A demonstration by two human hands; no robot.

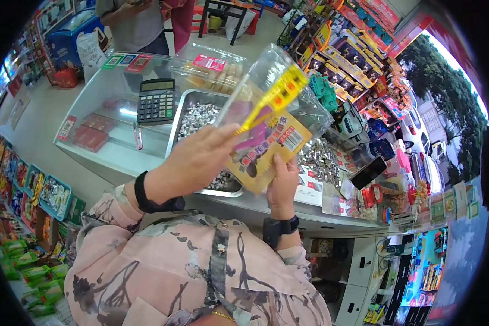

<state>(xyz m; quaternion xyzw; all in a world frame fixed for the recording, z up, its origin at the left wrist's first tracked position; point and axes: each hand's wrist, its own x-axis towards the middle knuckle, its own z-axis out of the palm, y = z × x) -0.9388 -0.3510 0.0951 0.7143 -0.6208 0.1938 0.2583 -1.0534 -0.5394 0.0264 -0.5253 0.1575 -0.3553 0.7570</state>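
Observation:
In front of my chest, above the counter, is a clear plastic package (266,62) with a yellow printed card (261,163) and something purple inside. My right hand (283,182) grips the card's lower edge, thumb on its face. My left hand (209,155) is closed on a long yellow strip (282,89) with orange squares, which lies across the package; whether it is attached cannot be made out. Below and behind the hands, a metal tray (175,122) holds many small silvery pieces. A black calculator (156,103) and a small cutter knife (138,136) lie to its left.
The glass counter (127,157) spans the space before me. Clear boxes of food (214,70) stand at its far side, loose silvery pieces (320,160) and a dark phone (368,173) at right. A person (138,27) stands beyond. Snack baskets (54,195) are at left.

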